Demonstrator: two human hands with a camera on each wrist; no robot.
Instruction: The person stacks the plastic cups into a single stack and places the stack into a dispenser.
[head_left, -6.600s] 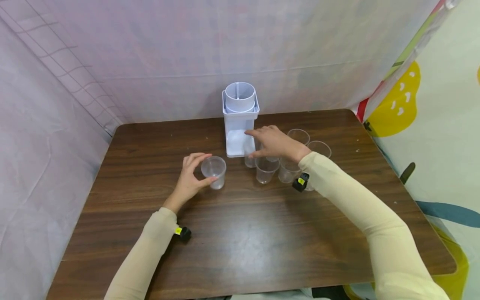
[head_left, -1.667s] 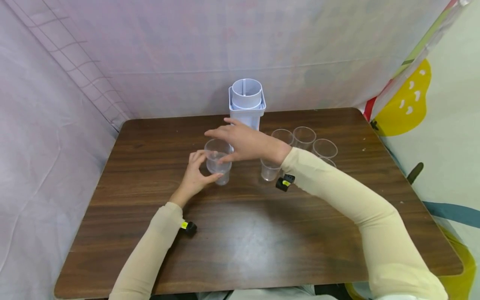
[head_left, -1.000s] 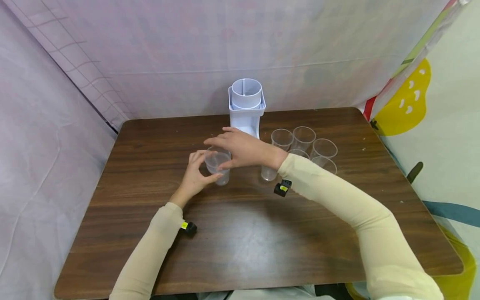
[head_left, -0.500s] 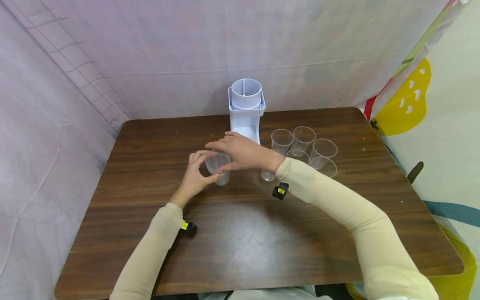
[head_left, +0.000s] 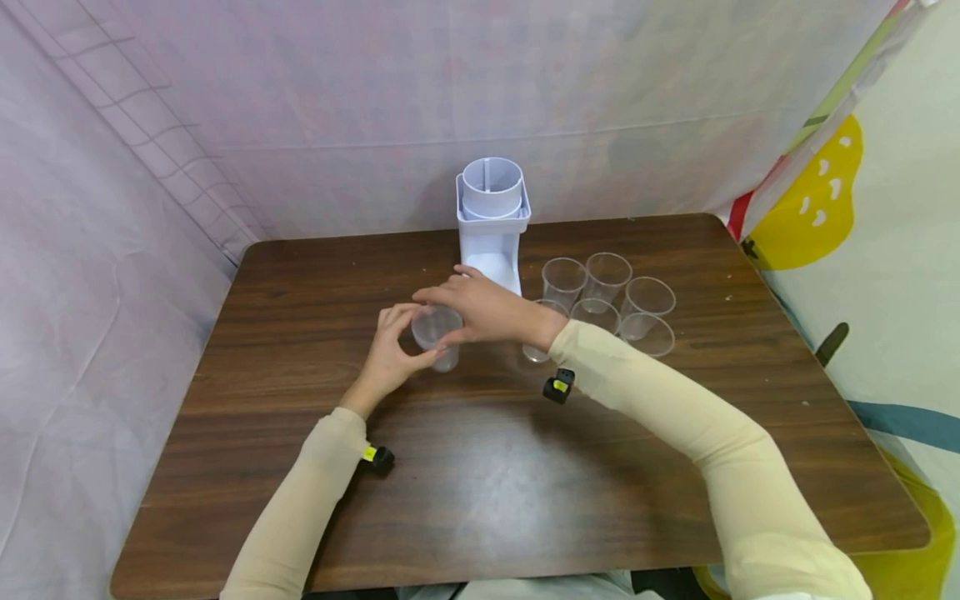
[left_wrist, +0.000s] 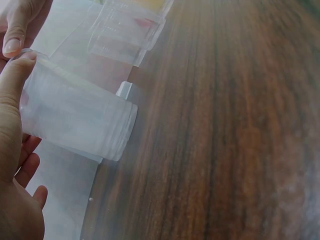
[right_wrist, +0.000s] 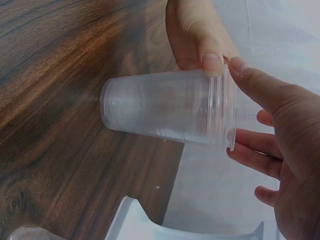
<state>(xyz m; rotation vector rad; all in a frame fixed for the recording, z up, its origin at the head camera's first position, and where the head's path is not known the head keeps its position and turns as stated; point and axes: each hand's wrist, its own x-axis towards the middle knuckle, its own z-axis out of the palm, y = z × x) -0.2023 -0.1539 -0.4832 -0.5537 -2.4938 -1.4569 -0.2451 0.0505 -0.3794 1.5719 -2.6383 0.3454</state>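
while the left hand [head_left: 388, 350] curls its thumb and fingers round one side of a stack of clear plastic cups [head_left: 435, 327], the right hand [head_left: 483, 308] pinches the stack's rim from the other side. the two thumbs are close together at the near edge, and the stack fills the gap between the fingers of each hand. the stack is upright over the front left of a white plastic holder [head_left: 491, 218], and it looks to be standing on the brown table [head_left: 480, 500]. near its top, the right wrist view shows rims tucked close together, but how many cups are in it i cannot tell. the holder has a round tube on top. off to the right, six loose cups [head_left: 597, 319] stand close together, one partly hidden by the right wrist. both arms wear cream sleeves [head_left: 292, 500], with a small black camera [head_left: 382, 460] at each wrist. behind the table hangs a pale cloth [head_left: 360, 92].
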